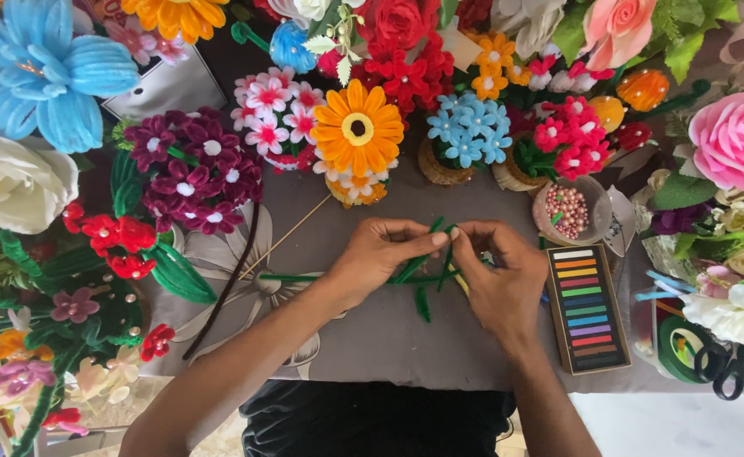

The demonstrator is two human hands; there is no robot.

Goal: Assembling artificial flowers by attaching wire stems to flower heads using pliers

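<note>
My left hand (380, 258) and my right hand (494, 271) meet over the grey table cloth (372, 338), fingertips pinched together on green pipe cleaners (422, 267). The green pieces are bent into narrow leaf-like loops that stick out above and below my fingers. A long green stem piece (291, 277) runs left from under my left hand. A thin wooden stick (283, 239) and a dark brown pipe cleaner (224, 296) lie to the left of it.
Pipe-cleaner flowers crowd the back and both sides: an orange daisy (357, 129), blue blossoms (472, 129), maroon flowers (192, 173), a pink rose (737, 140). A bowl of pink beads (568, 210), a box of coloured chalk sticks (586, 309) and black scissors (719, 368) sit right.
</note>
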